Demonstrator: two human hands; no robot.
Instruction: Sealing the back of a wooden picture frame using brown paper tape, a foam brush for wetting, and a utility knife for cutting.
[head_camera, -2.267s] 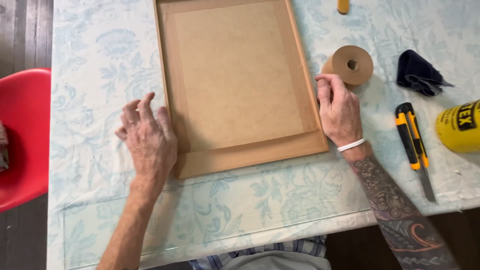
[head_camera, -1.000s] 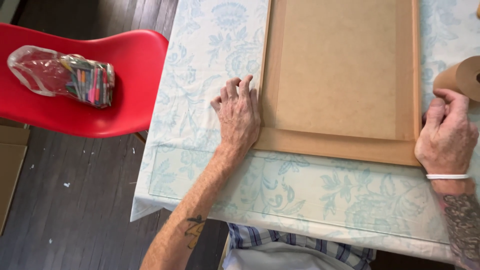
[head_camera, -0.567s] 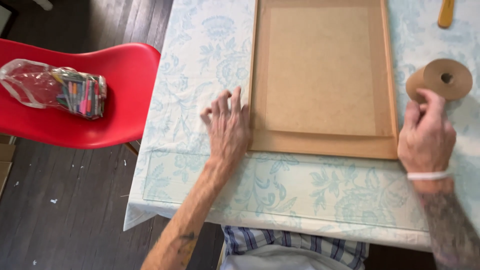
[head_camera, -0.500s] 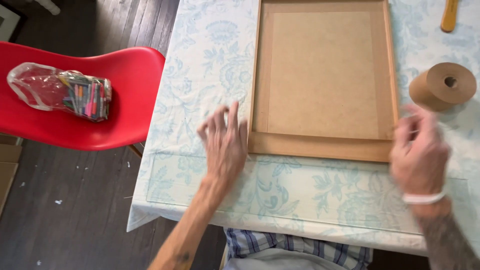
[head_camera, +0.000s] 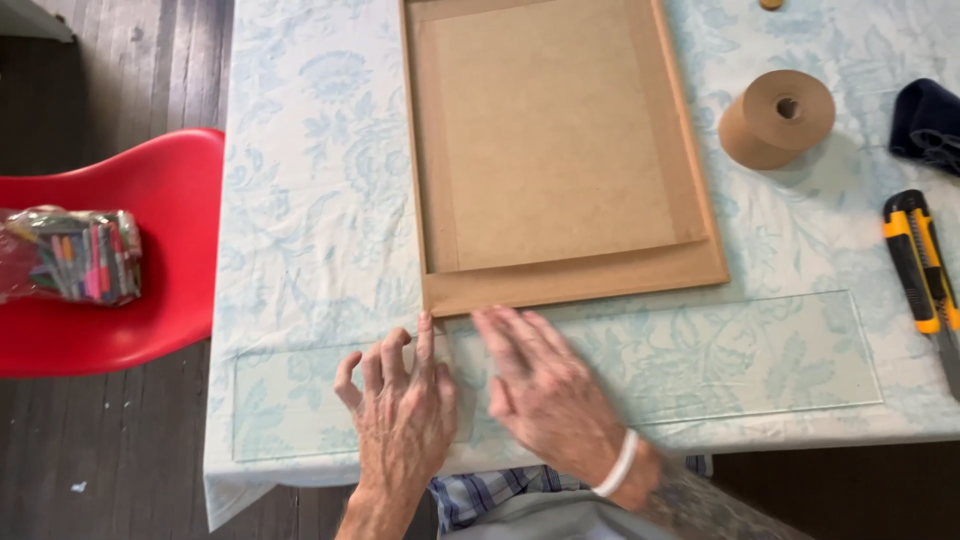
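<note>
Where the pale blue flowered tablecloth (head_camera: 300, 200) covers the table, nearly filling the view. Left of it, a red chair (head_camera: 110, 300) over dark floorboards, with a clear bag of coloured pens (head_camera: 70, 255) lying on the seat. On the cloth, a large brown frame (head_camera: 560, 150) lying back-side up, a board set inside its rim, near edge just beyond the fingertips. Below the frame, a long clear glass sheet (head_camera: 760, 350) lying flat along the near edge of the table, hard to make out but for its outline. Left hand (head_camera: 405, 415) resting flat on the glass, fingers spread and open, index tip touching the frame's near corner, holding nothing. Right hand (head_camera: 550, 395) just beside it, flat and open too, palm down on the glass, gripping nothing, a white band at the wrist. Well to the right, a roll of brown tape (head_camera: 778, 118), a yellow and black utility knife (head_camera: 920, 265), a dark cloth (head_camera: 925, 118) at the edge.
</note>
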